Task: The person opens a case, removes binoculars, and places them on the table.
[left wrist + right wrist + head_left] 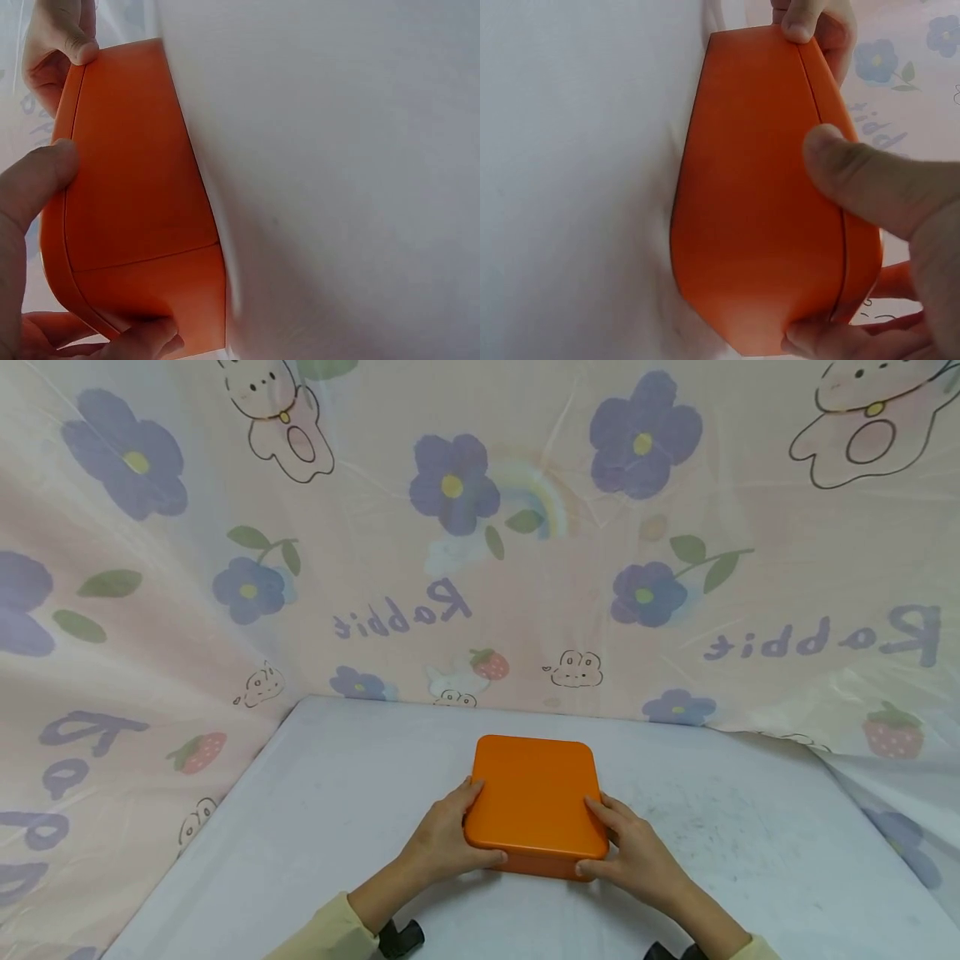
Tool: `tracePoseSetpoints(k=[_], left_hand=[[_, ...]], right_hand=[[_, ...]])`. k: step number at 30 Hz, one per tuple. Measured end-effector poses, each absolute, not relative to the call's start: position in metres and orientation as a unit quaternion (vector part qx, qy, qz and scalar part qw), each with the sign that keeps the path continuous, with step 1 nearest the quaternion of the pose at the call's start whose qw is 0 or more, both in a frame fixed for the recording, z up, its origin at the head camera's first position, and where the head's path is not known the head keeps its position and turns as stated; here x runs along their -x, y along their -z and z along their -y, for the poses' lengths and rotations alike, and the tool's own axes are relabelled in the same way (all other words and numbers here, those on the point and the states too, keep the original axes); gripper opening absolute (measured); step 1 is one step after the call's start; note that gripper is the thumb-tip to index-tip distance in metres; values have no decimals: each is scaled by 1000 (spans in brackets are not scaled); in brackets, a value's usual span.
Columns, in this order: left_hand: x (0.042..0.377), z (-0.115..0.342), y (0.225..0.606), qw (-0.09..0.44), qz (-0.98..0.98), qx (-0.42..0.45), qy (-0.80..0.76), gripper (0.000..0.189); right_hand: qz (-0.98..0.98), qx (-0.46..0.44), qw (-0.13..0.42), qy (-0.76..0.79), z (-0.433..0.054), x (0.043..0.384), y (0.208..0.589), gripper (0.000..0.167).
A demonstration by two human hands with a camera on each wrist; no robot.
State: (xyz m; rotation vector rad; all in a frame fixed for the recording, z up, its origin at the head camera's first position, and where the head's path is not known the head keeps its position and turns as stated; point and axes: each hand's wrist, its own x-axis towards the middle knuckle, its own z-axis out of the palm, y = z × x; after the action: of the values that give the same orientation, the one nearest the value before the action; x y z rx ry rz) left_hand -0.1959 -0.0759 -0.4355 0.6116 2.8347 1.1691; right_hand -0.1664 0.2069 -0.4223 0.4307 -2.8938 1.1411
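Note:
A shallow orange box (536, 797) with a rounded, close-fitting lid is at the middle of the white table. My left hand (444, 842) grips its left side, the thumb (45, 176) on the front face across the lid seam and the fingers round the side. On the opposite side, my right hand (637, 856) holds the box the same way, its thumb (855, 169) pressed over the seam at the front. The lid is on, so the inside is hidden. Both wrist views show the lower edge of the box close against the tabletop.
The white tabletop (360, 777) bears faint grey smudges to the right of the box. A patterned curtain (525, 568) with flowers and rabbits hangs behind the table and along its left side. Black straps with cameras (401, 937) sit at both wrists.

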Motion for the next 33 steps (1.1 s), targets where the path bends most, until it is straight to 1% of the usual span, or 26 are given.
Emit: tracePoseSetpoints(k=[13,23,33], left_hand=[[194,72,430,13,-921,-194,-338,104],[195,72,431,16,-920,-191,-342,105],[196,71,432,7,-918,-190,-349,104]], right_hand=[[918,-151,27,-367,-209,166,427,91],[916,-152,30,-369,-209,165,428,89],[911,-155,32,-380,-210,165,428,87]])
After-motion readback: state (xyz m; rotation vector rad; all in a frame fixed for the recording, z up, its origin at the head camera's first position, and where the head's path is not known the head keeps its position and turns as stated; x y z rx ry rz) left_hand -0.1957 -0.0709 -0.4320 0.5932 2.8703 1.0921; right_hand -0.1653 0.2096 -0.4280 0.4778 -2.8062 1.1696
